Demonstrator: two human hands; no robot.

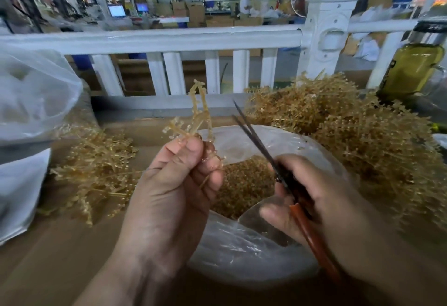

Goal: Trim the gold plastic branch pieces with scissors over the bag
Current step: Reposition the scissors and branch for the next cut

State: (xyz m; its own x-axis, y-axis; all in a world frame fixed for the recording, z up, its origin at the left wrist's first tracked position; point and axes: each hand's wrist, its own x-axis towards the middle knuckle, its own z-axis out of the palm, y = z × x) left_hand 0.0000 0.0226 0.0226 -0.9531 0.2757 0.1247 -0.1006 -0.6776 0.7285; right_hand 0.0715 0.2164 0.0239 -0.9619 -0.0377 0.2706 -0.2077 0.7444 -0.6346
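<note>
My left hand (169, 189) pinches a gold plastic branch piece (197, 114) that sticks up above the fingers. My right hand (321, 196) grips scissors (256, 141) with orange-red handles; the dark blades are slightly apart and point up and left, just right of the branch without touching it. Both hands hover over a clear plastic bag (242, 252) whose open mouth shows a heap of small gold trimmings (242, 182).
A big pile of gold branches (350, 131) lies at the right and a smaller pile (96, 167) at the left on the brown table. Another clear bag (31, 102) stands far left. A white railing (169, 39) runs behind. A jar of yellow liquid (411, 66) stands at the right.
</note>
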